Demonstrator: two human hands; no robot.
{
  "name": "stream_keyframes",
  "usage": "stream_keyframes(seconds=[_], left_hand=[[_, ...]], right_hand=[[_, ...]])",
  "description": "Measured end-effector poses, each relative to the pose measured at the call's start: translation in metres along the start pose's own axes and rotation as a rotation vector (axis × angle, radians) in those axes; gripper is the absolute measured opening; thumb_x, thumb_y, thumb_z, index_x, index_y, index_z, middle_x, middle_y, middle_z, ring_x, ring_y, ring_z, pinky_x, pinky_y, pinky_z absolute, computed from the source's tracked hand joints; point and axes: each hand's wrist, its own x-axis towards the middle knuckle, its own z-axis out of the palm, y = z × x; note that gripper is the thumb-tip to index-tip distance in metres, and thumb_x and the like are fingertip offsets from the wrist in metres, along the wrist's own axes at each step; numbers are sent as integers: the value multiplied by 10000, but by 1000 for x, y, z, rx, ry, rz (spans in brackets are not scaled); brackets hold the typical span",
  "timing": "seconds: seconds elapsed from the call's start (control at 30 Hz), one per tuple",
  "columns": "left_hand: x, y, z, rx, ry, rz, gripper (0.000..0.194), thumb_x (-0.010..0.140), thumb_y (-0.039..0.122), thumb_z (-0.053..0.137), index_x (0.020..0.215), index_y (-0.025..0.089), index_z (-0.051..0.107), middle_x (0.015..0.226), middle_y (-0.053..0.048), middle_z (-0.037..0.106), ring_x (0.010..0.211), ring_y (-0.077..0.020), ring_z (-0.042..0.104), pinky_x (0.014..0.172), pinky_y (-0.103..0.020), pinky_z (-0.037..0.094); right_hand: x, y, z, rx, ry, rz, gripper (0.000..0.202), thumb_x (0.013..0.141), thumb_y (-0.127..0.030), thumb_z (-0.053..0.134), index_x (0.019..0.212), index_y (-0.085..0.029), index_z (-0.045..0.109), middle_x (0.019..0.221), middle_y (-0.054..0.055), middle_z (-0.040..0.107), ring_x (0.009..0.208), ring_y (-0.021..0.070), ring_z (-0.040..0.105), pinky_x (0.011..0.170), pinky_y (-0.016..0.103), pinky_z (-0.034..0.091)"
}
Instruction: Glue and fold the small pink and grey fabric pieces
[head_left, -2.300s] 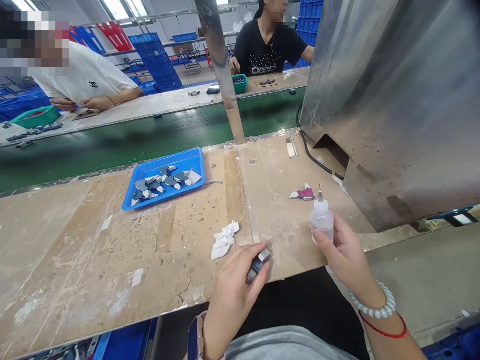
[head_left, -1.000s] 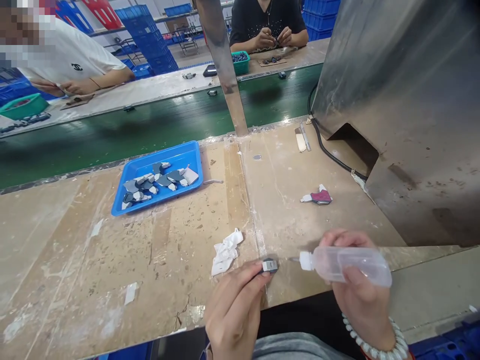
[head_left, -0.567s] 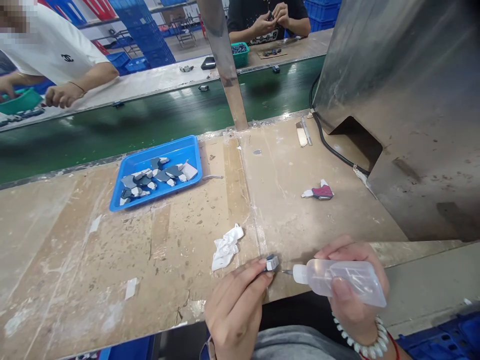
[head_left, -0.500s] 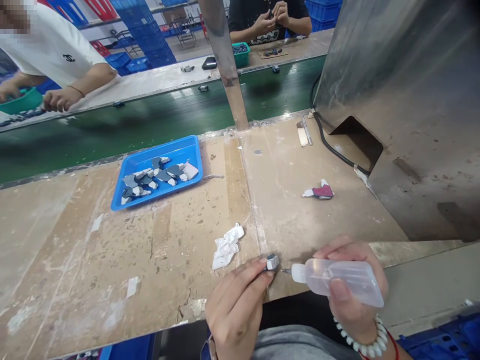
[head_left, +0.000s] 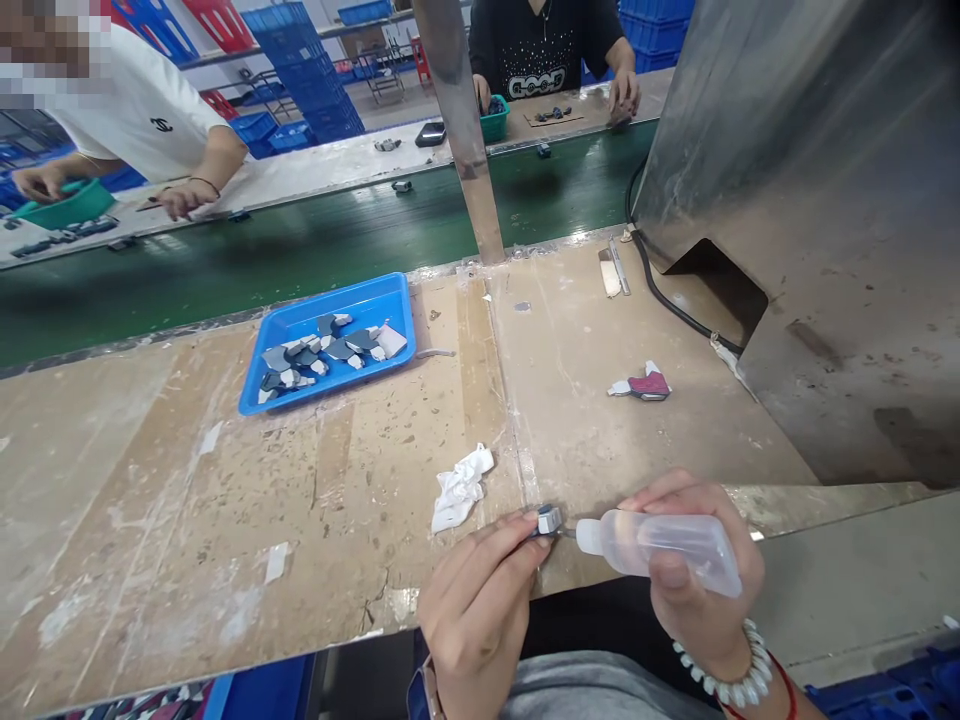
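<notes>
Near the table's front edge, my left hand (head_left: 484,595) pinches a small grey and dark blue part (head_left: 548,520) between thumb and fingers. A translucent white squeeze bottle (head_left: 671,548) lies on its side in my right hand (head_left: 705,580), its thin tip pointing left and at or very close to the part. Whether anything comes out of the tip is too small to tell. A crumpled white tissue (head_left: 461,488) rests just beyond my left hand. Farther back on the right lies a maroon and white part (head_left: 642,382).
A blue tray (head_left: 251,385) holds several grey and white parts. Behind it runs a green conveyor (head_left: 322,225) with small parts on it. A metal post (head_left: 480,190) and a large metal housing (head_left: 847,250) with a black cable bound the workspace. Two people sit across the belt.
The bottle's tip has come slightly closer to the part. Across the belt, one person's hands have parted, one into the green basket. The other person's hands have shifted too, and the view has moved slightly.
</notes>
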Motion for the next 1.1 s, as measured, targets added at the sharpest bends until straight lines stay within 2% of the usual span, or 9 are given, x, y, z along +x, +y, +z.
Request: stream_keyframes(seconds=[0.2, 0.33, 0.47, 0.63, 0.8, 0.97, 1.1], left_hand=[[2, 1, 1, 0, 17, -10, 248, 837, -65, 712, 952, 153, 741, 1060, -50, 768, 980, -158, 724, 865, -282, 593], [4, 3, -2, -6, 15, -8, 235, 837, -52, 720, 953, 152, 742, 1056, -61, 768, 984, -167, 721, 864, -290, 590], [-1, 5, -10, -8, -87, 54, 203, 866, -34, 685, 950, 144, 733, 1144, -104, 755, 1061, -208, 697, 888, -336, 579], [-8, 7, -17, 11, -169, 112, 220, 888, -41, 630, 933, 156, 717, 1025, -66, 786, 1013, -200, 701, 897, -352, 538], [9, 7, -24, 47, -275, 122, 214, 933, 62, 641, 1122, 137, 708, 1085, -82, 768, 1006, -182, 694, 887, -304, 581], [32, 7, -32, 148, -411, 279, 159, 1000, 143, 566, 1042, 146, 719, 1043, -60, 790, 940, -190, 751, 838, -304, 640], [38, 0, -27, 119, -376, 362, 71, 949, 100, 638, 973, 131, 698, 946, -57, 794, 850, -183, 766, 797, -302, 649]], right_hand=[[0, 2, 0, 8, 27, -17, 239, 864, -434, 754, 935, -232, 647, 774, 55, 619, 742, 246, 597, 588, 379, 517], [3, 2, 0, 108, 154, 29, 222, 886, -452, 704, 898, -242, 633, 746, 38, 575, 716, 234, 561, 563, 358, 468], [6, 2, 1, 142, 230, 61, 225, 878, -446, 698, 882, -236, 617, 785, 40, 587, 738, 227, 561, 585, 353, 458], [4, 2, 3, 115, 215, 32, 254, 862, -455, 710, 875, -229, 596, 794, 25, 599, 728, 212, 571, 590, 342, 455], [4, 2, 1, 103, 228, 62, 280, 861, -473, 706, 858, -223, 580, 807, 22, 597, 732, 202, 578, 614, 337, 464], [5, 2, 1, 123, 228, 81, 248, 866, -443, 689, 840, -223, 576, 781, 17, 588, 711, 195, 565, 592, 319, 450], [6, 1, 1, 147, 193, 108, 192, 862, -377, 694, 836, -223, 583, 764, 10, 600, 697, 187, 571, 601, 318, 466]])
